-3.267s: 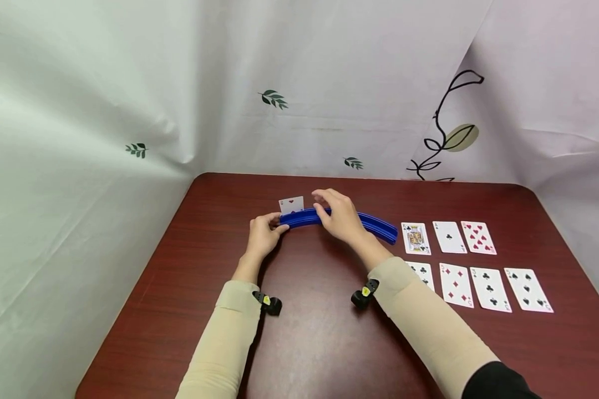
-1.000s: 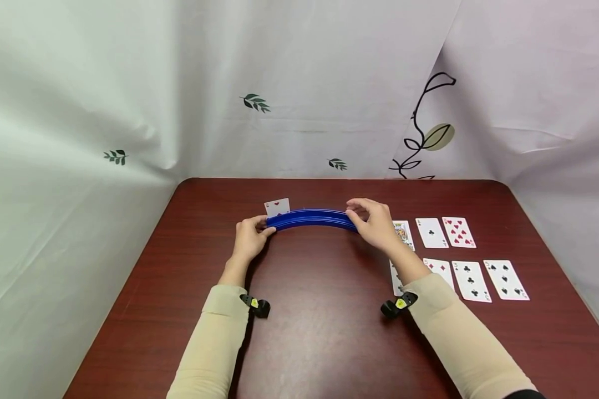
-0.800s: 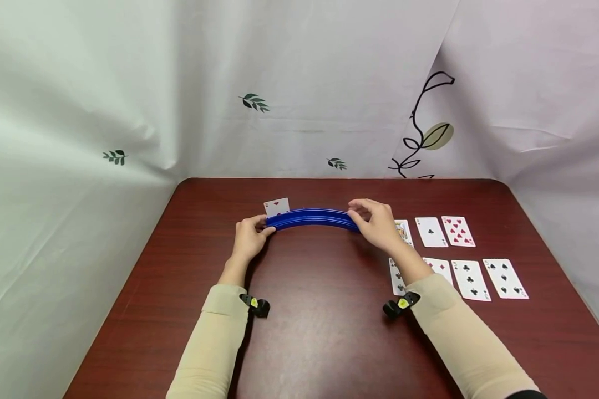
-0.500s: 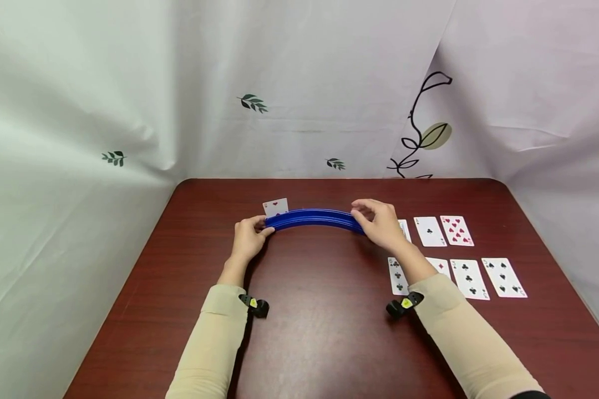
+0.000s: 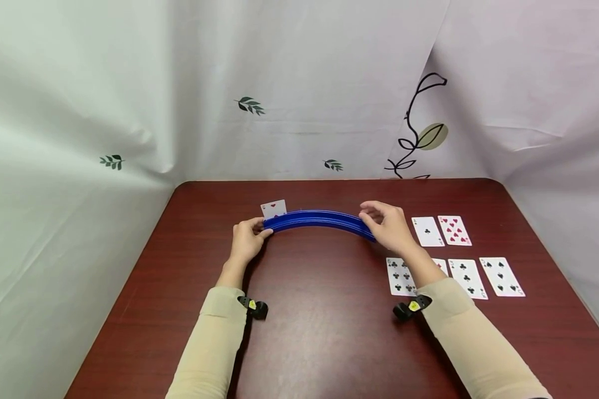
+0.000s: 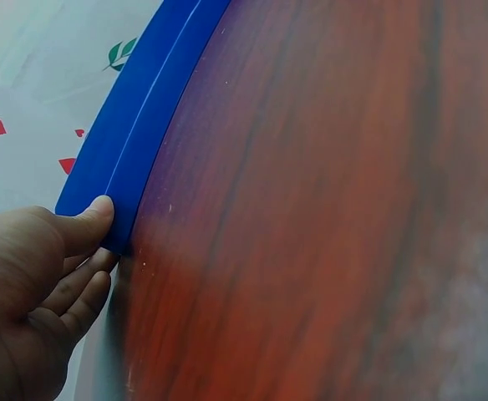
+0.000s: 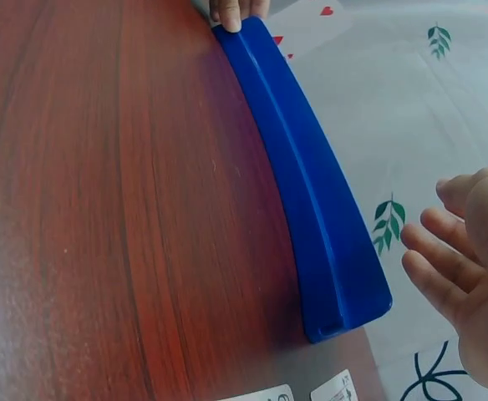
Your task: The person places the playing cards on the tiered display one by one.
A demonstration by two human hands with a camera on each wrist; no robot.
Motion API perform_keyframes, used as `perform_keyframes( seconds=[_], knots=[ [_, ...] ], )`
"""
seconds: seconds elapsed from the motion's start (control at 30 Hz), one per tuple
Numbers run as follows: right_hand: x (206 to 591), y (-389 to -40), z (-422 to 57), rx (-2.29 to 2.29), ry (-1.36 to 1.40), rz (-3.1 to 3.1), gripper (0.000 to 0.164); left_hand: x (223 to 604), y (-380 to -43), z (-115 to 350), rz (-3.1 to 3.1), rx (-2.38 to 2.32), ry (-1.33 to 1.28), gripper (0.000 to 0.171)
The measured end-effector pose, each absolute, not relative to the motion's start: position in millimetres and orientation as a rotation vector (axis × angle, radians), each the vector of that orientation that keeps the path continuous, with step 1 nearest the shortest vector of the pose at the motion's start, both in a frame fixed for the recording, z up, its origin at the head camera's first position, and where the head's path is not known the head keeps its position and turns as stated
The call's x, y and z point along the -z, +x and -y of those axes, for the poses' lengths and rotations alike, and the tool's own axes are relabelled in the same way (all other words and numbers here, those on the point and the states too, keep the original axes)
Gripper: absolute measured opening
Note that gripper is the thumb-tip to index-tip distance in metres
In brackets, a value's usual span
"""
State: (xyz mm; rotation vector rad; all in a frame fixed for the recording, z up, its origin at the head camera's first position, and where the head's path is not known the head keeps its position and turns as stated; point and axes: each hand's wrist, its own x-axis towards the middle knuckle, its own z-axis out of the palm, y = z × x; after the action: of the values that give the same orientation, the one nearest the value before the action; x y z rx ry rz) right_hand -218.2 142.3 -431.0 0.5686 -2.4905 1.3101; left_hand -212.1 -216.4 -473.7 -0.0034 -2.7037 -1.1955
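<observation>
A curved blue playing card holder point(image 5: 319, 218) stands on the table. My left hand point(image 5: 246, 242) pinches its left end, the thumb on the near side in the left wrist view. One playing card with red hearts point(image 5: 273, 209) stands upright at that end of the holder, its lower part hidden. My right hand point(image 5: 386, 226) hovers by the holder's right end. In the right wrist view the fingers point(image 7: 444, 259) of my right hand are loosely bent, apart from the holder, and hold nothing.
Face-up cards lie on the right of the brown table point(image 5: 309, 332): an ace of clubs point(image 5: 427, 231), a many-pipped hearts card point(image 5: 454, 230), a six of clubs point(image 5: 400, 276), another clubs card point(image 5: 467, 279) and a spades card point(image 5: 502, 276). My right forearm partly covers a diamonds card point(image 5: 441, 266).
My right hand has moved from above the middle of the holder rightward to its right end, and it now hides the king card. My left hand keeps its hold on the left end.
</observation>
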Motion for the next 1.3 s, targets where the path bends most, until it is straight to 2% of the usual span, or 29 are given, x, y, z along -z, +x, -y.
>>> perform_keyframes(
  seconds=[1.3],
  knots=[
    [440.6, -212.0, -189.5, -1.215, 0.508, 2.559, 0.019, 472.8, -211.3, 215.3, 2.701, 1.197, -0.005, 0.037]
  ],
)
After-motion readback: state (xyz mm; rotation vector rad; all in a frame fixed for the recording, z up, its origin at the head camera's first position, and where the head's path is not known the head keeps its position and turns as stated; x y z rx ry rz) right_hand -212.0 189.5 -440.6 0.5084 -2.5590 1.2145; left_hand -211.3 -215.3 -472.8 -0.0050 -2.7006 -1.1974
